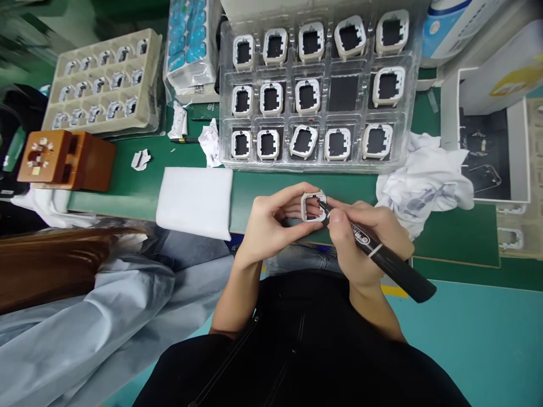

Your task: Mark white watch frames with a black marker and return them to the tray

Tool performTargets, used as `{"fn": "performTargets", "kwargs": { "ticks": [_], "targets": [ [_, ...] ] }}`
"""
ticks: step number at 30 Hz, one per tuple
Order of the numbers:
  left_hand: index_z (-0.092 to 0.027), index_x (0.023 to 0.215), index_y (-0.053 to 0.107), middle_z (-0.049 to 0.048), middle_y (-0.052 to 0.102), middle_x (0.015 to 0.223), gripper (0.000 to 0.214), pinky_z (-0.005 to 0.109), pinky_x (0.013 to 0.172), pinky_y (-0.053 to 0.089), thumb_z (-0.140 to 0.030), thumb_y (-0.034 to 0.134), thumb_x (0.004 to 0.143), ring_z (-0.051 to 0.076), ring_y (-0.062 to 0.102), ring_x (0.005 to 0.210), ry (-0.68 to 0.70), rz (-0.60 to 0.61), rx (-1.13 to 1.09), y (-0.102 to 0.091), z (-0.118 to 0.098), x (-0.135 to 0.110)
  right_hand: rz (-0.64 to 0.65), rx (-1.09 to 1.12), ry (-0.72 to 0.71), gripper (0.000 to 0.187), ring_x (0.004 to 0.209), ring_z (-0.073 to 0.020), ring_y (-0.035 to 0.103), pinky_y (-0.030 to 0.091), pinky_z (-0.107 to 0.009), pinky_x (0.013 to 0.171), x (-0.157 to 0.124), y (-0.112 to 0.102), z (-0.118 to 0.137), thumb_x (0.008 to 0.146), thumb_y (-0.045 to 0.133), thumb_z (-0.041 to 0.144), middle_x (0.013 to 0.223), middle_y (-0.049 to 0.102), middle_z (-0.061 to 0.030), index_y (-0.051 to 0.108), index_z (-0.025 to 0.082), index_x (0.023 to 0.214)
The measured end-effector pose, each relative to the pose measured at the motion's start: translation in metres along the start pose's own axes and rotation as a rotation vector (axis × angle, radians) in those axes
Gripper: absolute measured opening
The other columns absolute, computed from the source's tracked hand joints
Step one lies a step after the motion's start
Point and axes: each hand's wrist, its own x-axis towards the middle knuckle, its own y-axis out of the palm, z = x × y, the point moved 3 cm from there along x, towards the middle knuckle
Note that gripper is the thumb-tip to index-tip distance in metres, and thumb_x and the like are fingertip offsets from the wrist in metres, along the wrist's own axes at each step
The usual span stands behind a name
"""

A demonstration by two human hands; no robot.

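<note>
- Fingers (292, 199) of the left hand (267, 229) pinch a small white frame (304, 209) from its left side, thumb below and fingertips above and behind; some fingers show through its opening.
- That frame is held up in front of the person's body, near the table's front edge and apart from the clear tray.
- Fingers of the right hand (369, 240) are closed around a black marker (394, 268), whose tip reaches the frame's right side; whether it touches the inner edge or sits just off it, I cannot tell.
- Step in hand, as I judge it: inking the frame's inner edge. Continuing calls for a steady left pinch, a light tip and small turns of the frame, keeping ink off the pale face.
- Just beyond both hands, the clear tray (297, 165) holds rows of similar frames (307, 96) in its pockets.
- Left of the hands lies a white foam pad (194, 200); right of them, a stained, crumpled cloth (419, 186).
- Farther left on the green table (139, 195) stand an orange-brown block (93, 164) and a beige tray (102, 129) of small parts.
</note>
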Motion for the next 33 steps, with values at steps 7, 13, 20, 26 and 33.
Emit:
{"fn": "performTargets", "kwargs": {
  "ticks": [7,13,20,26,33],
  "targets": [
    [-0.024,0.145,0.09,0.005,0.093,0.122,0.073,0.017,0.104,0.074,0.004,0.111,0.08,0.016,0.093,0.108,-0.05,0.037,-0.171,-0.0068,0.0001,0.0066,0.077,0.106,-0.05,0.016,0.083,-0.0205,0.081,0.084,-0.05,0.103,-0.0005,-0.0041,0.0008,0.105,0.088,0.007,0.096,0.082,-0.0013,0.084,0.019,0.116],
    [-0.02,0.14,0.088,0.0062,0.093,0.119,0.061,0.018,0.101,0.075,-0.003,0.11,0.085,0.017,0.093,0.105,-0.066,0.039,-0.166,-0.0079,-0.002,0.0094,0.117,0.122,-0.056,0.021,0.077,-0.0174,0.073,0.083,-0.055,0.109,-0.0004,-0.0062,0.0008,0.103,0.088,0.007,0.094,0.078,0.0017,0.083,0.022,0.118],
    [-0.015,0.134,0.087,0.0077,0.093,0.11,0.066,0.02,0.091,0.077,-0.014,0.119,0.077,0.021,0.094,0.096,-0.156,-0.013,-0.117,-0.0065,-0.0014,0.0077,0.029,0.048,-0.048,0.022,0.082,-0.0204,0.081,0.084,-0.046,0.1,-0.001,-0.0012,0.0011,0.106,0.089,0.011,0.094,0.079,0.0012,0.081,0.025,0.122],
    [-0.015,0.132,0.089,0.0076,0.093,0.109,0.064,0.019,0.089,0.076,-0.016,0.119,0.076,0.021,0.094,0.094,-0.166,-0.049,-0.077,-0.005,-0.0023,0.0055,0.044,0.053,0.014,0.021,0.091,-0.0239,0.088,0.082,-0.044,0.095,-0.0014,-0.0017,0.002,0.106,0.09,0.011,0.098,0.082,-0.0008,0.081,0.025,0.12],
    [-0.018,0.136,0.091,0.0059,0.094,0.115,0.063,0.016,0.093,0.075,-0.006,0.115,0.079,0.019,0.094,0.097,-0.084,-0.017,-0.122,-0.0033,-0.0053,0.0065,0.146,0.048,0.083,0.011,0.083,-0.0213,0.084,0.083,-0.045,0.1,0.0007,-0.0071,0.0008,0.108,0.088,0.016,0.088,0.081,-0.0024,0.082,0.021,0.101]
  ]
}}
